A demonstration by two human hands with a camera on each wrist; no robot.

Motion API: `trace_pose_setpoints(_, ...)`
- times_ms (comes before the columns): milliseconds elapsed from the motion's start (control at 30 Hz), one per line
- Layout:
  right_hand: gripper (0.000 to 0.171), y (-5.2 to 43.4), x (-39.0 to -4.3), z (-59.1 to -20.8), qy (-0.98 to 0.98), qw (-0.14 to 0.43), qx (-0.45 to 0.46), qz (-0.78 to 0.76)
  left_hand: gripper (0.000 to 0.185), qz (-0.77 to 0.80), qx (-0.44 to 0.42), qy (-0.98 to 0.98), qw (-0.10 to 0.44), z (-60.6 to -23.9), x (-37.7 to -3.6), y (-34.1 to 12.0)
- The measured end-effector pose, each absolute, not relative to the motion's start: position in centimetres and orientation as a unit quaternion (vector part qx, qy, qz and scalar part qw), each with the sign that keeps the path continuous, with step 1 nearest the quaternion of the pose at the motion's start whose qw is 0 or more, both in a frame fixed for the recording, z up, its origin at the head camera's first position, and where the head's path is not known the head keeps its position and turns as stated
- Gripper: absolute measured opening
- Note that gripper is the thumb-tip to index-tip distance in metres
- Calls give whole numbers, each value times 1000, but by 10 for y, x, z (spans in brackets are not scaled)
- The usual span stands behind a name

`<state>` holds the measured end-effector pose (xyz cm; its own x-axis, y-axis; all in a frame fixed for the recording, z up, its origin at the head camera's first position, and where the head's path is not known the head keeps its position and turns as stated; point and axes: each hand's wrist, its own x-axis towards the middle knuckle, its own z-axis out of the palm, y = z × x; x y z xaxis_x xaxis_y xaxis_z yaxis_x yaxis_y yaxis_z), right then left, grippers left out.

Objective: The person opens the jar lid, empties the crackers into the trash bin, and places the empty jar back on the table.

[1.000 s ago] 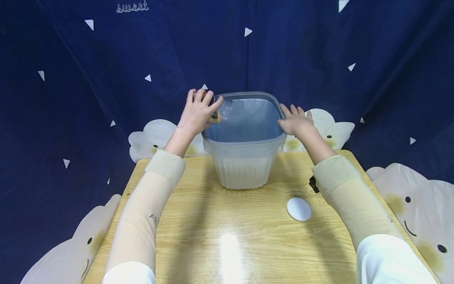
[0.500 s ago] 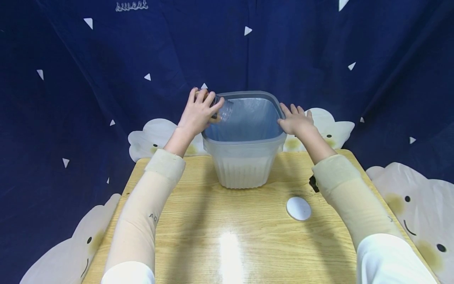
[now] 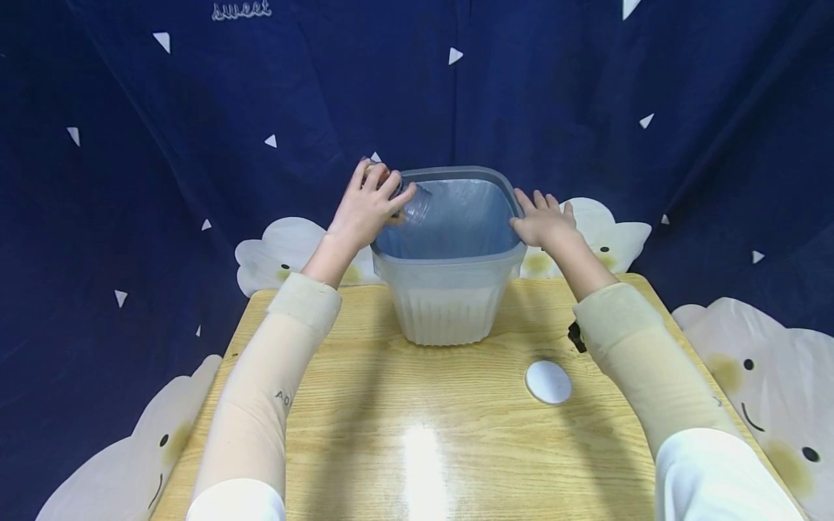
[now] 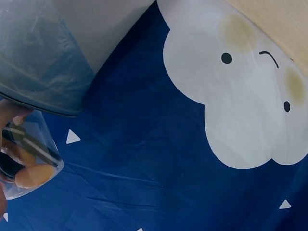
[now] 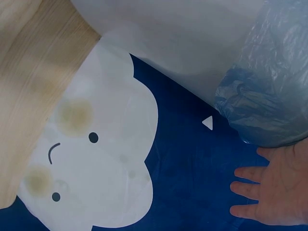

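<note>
In the head view my left hand [image 3: 366, 210] grips a clear plastic jar [image 3: 418, 205] at the bin's left rim. The jar leans over, its mouth end inside the bin. Orange-brown and dark pieces [image 4: 35, 176] show through its wall in the left wrist view; their kind is unclear. The translucent white trash bin [image 3: 449, 307] stands upright, lined with a blue plastic bag [image 3: 456, 224] folded over the rim. Against the right rim rests my right hand [image 3: 546, 223], fingers straight and spread; the right wrist view shows them stretched beyond the bag's edge.
A round white lid [image 3: 548, 382] lies flat on the wooden table [image 3: 378, 420], right of the middle. Beside the right sleeve sits a small black object [image 3: 576, 337], partly hidden. Behind the table hangs a dark blue curtain [image 3: 521, 94] with white triangles and cloud shapes.
The left hand has tipped the jar further, its base rising and its mouth end shifting slightly right into the bin. My right hand stays in place on the rim.
</note>
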<state>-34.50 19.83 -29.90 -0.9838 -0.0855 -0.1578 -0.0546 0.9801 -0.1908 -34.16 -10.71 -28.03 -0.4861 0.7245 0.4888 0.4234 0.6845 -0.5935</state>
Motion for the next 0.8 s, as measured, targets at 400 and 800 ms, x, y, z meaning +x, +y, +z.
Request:
trace_pose_setpoints(400,63,198,-345,-299,991,82,-35,-95,43,227,-347,-832,370,-278,-341,-109)
trace_pose_setpoints(800,64,198,-343,-296,991,85,-37,-95,58,238,-361,-822,372,-266,-337,-108)
